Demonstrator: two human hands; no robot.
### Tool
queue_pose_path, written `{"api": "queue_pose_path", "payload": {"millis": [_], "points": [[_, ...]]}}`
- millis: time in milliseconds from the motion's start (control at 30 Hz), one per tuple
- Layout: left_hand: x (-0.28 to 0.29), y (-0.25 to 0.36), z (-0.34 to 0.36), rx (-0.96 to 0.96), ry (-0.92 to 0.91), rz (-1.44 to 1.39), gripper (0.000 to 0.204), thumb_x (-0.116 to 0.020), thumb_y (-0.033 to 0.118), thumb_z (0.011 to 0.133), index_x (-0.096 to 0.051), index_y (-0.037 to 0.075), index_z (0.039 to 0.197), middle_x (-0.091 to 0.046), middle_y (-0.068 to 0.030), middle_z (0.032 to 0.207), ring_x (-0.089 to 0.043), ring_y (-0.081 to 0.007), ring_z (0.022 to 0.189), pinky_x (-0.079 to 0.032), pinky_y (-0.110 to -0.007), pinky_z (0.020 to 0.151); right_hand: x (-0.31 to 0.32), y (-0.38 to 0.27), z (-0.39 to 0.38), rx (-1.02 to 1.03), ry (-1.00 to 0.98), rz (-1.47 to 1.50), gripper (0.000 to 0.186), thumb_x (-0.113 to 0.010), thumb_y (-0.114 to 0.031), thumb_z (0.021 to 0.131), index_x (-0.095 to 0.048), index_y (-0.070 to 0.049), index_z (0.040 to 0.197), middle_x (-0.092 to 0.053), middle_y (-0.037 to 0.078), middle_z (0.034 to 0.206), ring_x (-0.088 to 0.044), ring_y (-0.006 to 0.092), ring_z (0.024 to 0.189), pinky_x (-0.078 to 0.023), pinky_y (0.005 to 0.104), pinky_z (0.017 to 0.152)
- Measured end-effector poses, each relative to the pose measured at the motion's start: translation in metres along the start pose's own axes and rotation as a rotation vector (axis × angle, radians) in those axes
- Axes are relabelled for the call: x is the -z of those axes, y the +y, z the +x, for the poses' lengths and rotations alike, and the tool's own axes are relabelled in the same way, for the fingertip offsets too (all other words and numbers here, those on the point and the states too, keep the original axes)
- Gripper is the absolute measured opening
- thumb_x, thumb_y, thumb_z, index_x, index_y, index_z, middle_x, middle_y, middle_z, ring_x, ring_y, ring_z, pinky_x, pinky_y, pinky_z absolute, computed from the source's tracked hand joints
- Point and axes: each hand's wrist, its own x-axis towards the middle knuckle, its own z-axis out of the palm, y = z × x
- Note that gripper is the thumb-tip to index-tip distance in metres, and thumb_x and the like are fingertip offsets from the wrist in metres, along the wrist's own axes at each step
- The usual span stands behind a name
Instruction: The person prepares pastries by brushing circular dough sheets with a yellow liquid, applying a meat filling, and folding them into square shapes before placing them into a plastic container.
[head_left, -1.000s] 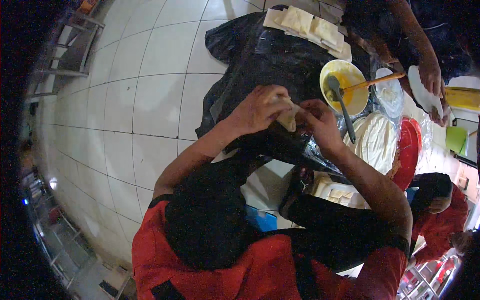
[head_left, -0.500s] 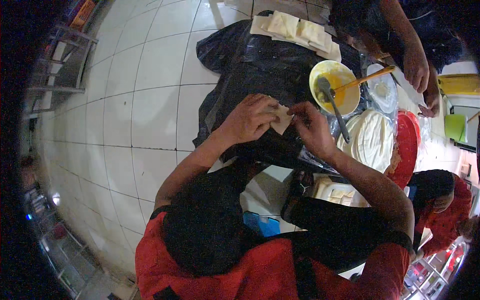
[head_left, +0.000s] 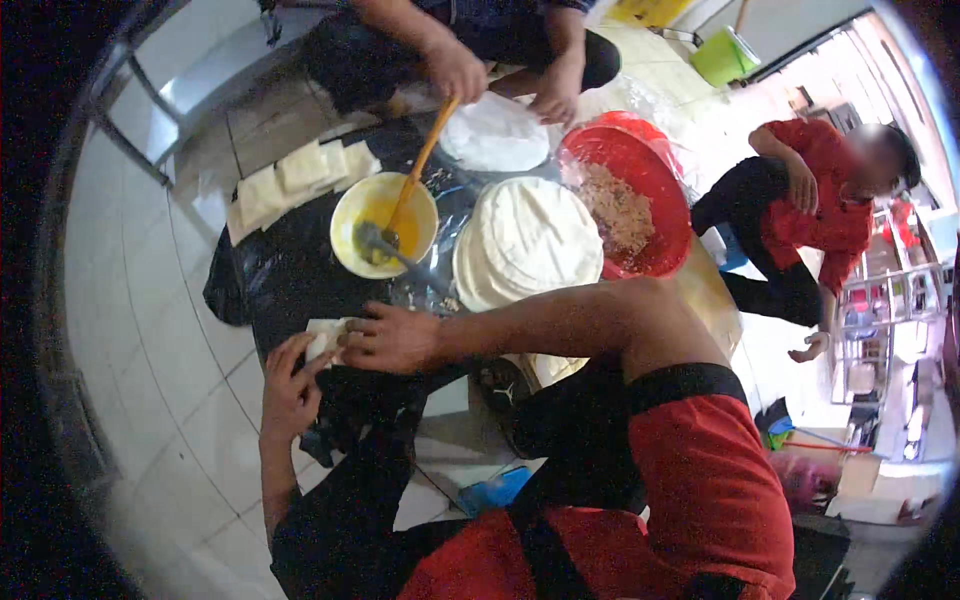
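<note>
Both hands are down low on the left side of the work area, meeting at a small pale piece of folded dough (head_left: 324, 338) near the close edge of the black plastic sheet (head_left: 272, 285). The left hand (head_left: 289, 392) comes almost straight up from below, forearm pretty vertical, fingers bent and pointing up and a bit right, with the thumb out toward the dough. Looks like it's got the near left edge pinched between thumb and fingers.

The right hand (head_left: 395, 339) comes in sideways: elbow bent way out to the right, forearm nearly level, back of the hand up, fingers curled and pointing left. The fingertips are on the right side of the folded dough, but honestly can't tell if they're gripping or just resting, since the hand hides the underside.

Just beyond the hands there's a white bowl (head_left: 347, 250) of yellow liquid with a grey spoon (head_left: 402, 262) and a wooden-handled tool (head_left: 424, 160) in it. Right of that sits a stack of round dough sheets (head_left: 535, 235), with the right forearm passing in front of its near edge.
</note>
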Motion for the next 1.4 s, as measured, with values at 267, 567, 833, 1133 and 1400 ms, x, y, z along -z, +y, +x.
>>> {"api": "queue_pose_path", "payload": {"millis": [267, 567, 833, 1133, 1400], "points": [[-0.009, -0.017, 0.009, -0.078, -0.063, 0.074, 0.038, -0.07, 0.002, 0.081, -0.066, 0.009, 0.118, -0.06, -0.0104, 0.132, -0.052, -0.0339, 0.129, -0.043, -0.048, 0.106, -0.006, 0.005, 0.009, 0.008, 0.063, 0.076, 0.04, -0.06, -0.026, 0.087, -0.059, -0.009, 0.124, -0.06, 0.01, 0.118, -0.058, 0.0274, 0.114, -0.046, 0.0466, 0.084], [-0.009, -0.027, 0.017, 0.087, -0.041, -0.15, 0.022, -0.057, 0.016, 0.1, -0.066, 0.005, 0.117, -0.067, -0.0156, 0.119, -0.062, -0.0371, 0.113, -0.048, -0.048, 0.097, -0.012, 0.011, 0.023, -0.295, 0.041, 0.41, 0.029, -0.061, -0.029, 0.09, -0.066, -0.007, 0.108, -0.066, 0.012, 0.097, -0.064, 0.0299, 0.093, -0.048, 0.0476, 0.08], [0.025, -0.012, 0.028, 0.42, -0.097, -0.708, 0.037, -0.066, 0.019, 0.095, -0.062, -0.003, 0.125, -0.068, -0.0119, 0.114, -0.065, -0.0211, 0.106, -0.051, -0.037, 0.093, 0.003, 0.018, 0.047, -0.826, 0.102, 1.104, 0.034, -0.06, -0.026, 0.086, -0.07, 0.004, 0.097, -0.071, 0.021, 0.084, -0.071, 0.0329, 0.08, -0.056, 0.0448, 0.072], [0.128, 0.081, 0.081, 0.457, -0.034, -0.833, 0.049, -0.081, 0.014, 0.081, -0.061, -0.001, 0.123, -0.068, -0.0091, 0.111, -0.065, -0.018, 0.103, -0.053, -0.036, 0.093, 0.149, 0.019, 0.079, -0.746, 0.142, 1.024, 0.04, -0.069, -0.032, 0.084, -0.068, 0.005, 0.098, -0.07, 0.022, 0.089, -0.07, 0.0317, 0.083, -0.055, 0.0427, 0.074], [0.185, 0.199, 0.15, 0.228, -0.029, -0.664, 0.03, -0.079, 0.007, 0.079, -0.063, 0.003, 0.104, -0.062, -0.0064, 0.118, -0.063, -0.0161, 0.105, -0.053, -0.033, 0.092, 0.269, -0.023, 0.024, -0.763, 0.526, 0.754, 0.042, -0.079, -0.027, 0.08, -0.065, 0.004, 0.104, -0.069, 0.019, 0.091, -0.068, 0.0293, 0.085, -0.052, 0.041, 0.077]]}}
